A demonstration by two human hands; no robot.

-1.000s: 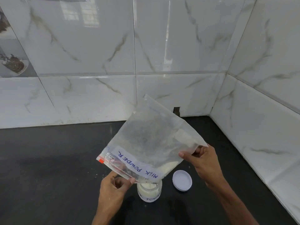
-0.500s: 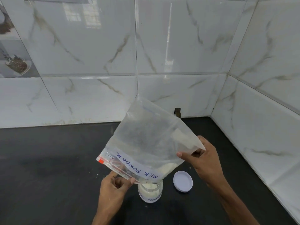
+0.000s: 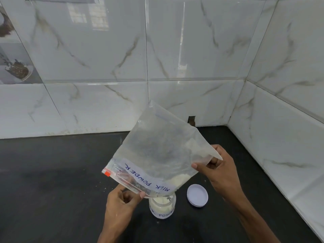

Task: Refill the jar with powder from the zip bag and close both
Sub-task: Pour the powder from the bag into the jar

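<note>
A clear zip bag [image 3: 157,151] labelled MILK POWDER hangs upside down, its mouth tipped over the open jar [image 3: 162,206]. My left hand [image 3: 121,202] pinches the bag's zip edge just left of the jar's mouth. My right hand [image 3: 219,169] pinches the bag's raised bottom corner. A small heap of white powder sits in the bag's lowest corner above the jar. The jar is small, clear, labelled, and holds white powder. Its white lid [image 3: 197,195] lies flat on the counter to the jar's right.
The black counter [image 3: 52,181] runs into a corner of white marble-look wall tiles [image 3: 280,137] behind and to the right. A few white powder specks lie on the counter left of the bag.
The bag's bottom corner has been lifted a little higher by my right hand, making the bag steeper. My left hand, the jar and the lid stay in place.
</note>
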